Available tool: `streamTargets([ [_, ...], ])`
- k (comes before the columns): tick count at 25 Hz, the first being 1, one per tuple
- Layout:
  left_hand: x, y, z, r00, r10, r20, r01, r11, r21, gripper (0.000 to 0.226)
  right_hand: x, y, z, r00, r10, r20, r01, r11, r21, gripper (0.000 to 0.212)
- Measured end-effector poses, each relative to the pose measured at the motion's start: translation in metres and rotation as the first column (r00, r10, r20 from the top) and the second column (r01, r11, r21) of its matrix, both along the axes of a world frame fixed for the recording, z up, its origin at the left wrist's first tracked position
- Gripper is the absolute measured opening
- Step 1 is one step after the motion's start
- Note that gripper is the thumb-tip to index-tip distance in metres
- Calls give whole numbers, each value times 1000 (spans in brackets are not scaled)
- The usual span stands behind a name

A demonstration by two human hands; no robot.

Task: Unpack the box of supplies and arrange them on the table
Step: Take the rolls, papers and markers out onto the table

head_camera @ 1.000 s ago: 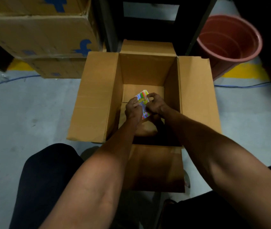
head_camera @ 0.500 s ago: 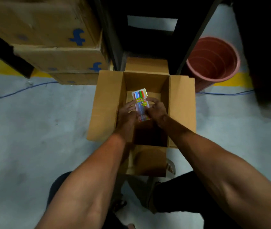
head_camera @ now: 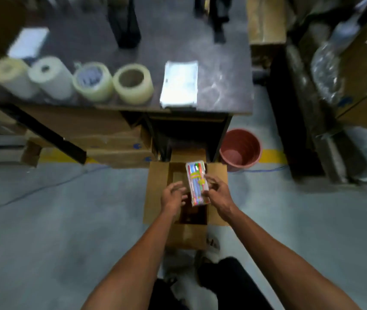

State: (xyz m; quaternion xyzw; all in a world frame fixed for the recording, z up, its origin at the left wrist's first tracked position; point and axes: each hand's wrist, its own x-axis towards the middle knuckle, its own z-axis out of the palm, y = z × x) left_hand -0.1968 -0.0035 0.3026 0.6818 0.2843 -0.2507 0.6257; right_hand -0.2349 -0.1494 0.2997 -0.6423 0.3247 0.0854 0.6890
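An open cardboard box [head_camera: 155,193] stands on the grey floor below me. Above it my right hand [head_camera: 217,193] grips a colourful pack of pens [head_camera: 197,183] by its right edge. My left hand [head_camera: 172,196] hovers just left of the pack, fingers spread, holding nothing. A dark table [head_camera: 222,86] lies ahead. On it, in a row, stand two paper rolls [head_camera: 50,74], two rolls of clear tape [head_camera: 133,83] and a white packet [head_camera: 179,83].
A terracotta bucket [head_camera: 240,148] stands right of the box by the table leg. Stacked cartons [head_camera: 115,142] fill the space under the table. More boxes and plastic-wrapped goods [head_camera: 334,70] crowd the right side. A blue cable [head_camera: 32,191] runs across the floor.
My head has risen, so the table top has come into view. The pen pack has been lifted out of the box. My left hand has let go of it and opened.
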Motion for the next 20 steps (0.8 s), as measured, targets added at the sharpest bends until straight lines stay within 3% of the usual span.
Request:
streamTargets([
  [4, 12, -16, 87, 998, 3, 56, -4, 1000, 10, 26, 13, -27, 90, 998, -22, 67, 21, 1000, 10, 61],
  [9, 58, -48, 155, 984, -12, 179, 16, 1000, -21, 25, 61, -59, 153, 988, -43, 149, 49, 998, -38, 60],
  [13, 91, -61, 178, 968, -48, 245, 54, 998, -18, 23, 107, -82, 187, 979, -86, 183, 99, 993, -63, 59],
  [20, 140, -58, 183, 965, -101, 241, 106, 994, -7, 23, 181, -101, 205, 996, -85, 28, 89, 923, -375, 54],
])
